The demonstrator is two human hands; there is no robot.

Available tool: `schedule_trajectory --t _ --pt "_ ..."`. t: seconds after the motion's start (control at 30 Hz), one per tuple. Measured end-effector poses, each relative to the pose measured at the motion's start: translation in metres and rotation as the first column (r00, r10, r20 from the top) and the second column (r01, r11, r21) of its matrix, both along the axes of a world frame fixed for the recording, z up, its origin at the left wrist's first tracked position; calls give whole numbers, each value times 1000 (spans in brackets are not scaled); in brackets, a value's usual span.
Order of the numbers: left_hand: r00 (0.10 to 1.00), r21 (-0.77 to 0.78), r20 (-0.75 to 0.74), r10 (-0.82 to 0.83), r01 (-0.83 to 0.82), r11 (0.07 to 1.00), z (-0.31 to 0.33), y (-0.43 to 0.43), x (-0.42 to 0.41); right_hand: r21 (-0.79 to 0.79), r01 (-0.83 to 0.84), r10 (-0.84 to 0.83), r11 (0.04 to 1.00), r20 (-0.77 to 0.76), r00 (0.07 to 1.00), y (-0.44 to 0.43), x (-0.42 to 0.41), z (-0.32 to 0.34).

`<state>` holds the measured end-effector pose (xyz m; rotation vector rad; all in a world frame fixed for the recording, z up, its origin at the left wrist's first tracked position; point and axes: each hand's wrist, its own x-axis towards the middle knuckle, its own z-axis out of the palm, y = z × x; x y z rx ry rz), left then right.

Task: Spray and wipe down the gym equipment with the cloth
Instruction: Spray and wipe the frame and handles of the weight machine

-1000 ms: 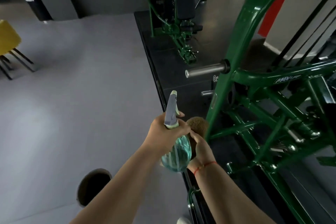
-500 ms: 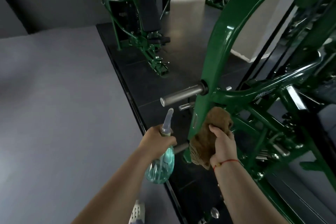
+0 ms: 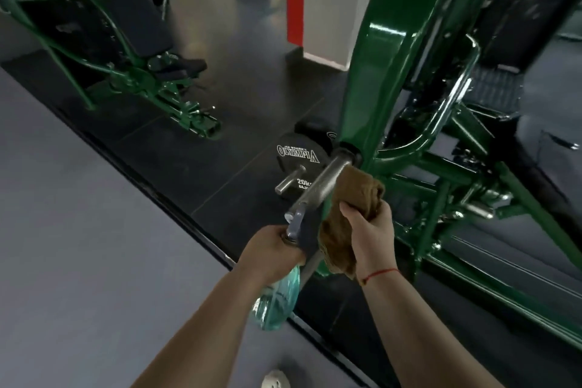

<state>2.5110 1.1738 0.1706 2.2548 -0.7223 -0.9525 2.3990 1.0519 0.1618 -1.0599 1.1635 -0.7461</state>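
- A translucent teal spray bottle with a grey trigger head is gripped at the neck by the left hand, with the fingers curled round it. The body hangs below the fist, and the head is seen just beside the free end of the peg.
- A crumpled brown cloth is clutched in the curled fingers of the right hand. Its upper fold is laid against the round polished steel weight peg, near where the peg meets the glossy green steel machine frame.
- A black round weight plate is carried on a shorter peg just beyond.
- The frame is borne by a black rubber mat, whose near edge runs diagonally from upper left to bottom centre. Both hands are held above that edge.
- A wide stretch of pale grey floor is seen left of the edge.
- A second green machine is set at the mat's far left, well apart, with a band of mat between.
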Motion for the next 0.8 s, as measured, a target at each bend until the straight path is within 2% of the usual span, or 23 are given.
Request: schedule_trajectory --t 0.1,0.2,0.27,0.33,0.43,0.67,0.8 --pt "996 -31 -53 -73 71 997 -3 -2 16 -273 -49 -10 961 -209 978 9 15 -14" --pt "994 -51 -81 -79 75 996 -5 0 31 -476 -304 53 825 -471 880 18 33 -26" --pt "992 -42 -91 -84 80 996 -8 2 43 -506 -425 67 750 -582 811 22 46 -30" --pt "991 -45 -90 -104 100 994 -9 4 53 -530 -446 27 721 -622 782 12 61 -31" --pt "990 -57 -74 -120 116 992 -9 7 63 -506 -502 -46 701 -735 676 -17 84 -27" --pt "992 -119 -117 -56 42 992 -1 6 74 -485 -534 -170 692 -829 532 -72 118 -13" --pt "993 -96 -76 -94 86 992 6 14 72 -525 -588 -228 615 -833 504 -79 121 -14"
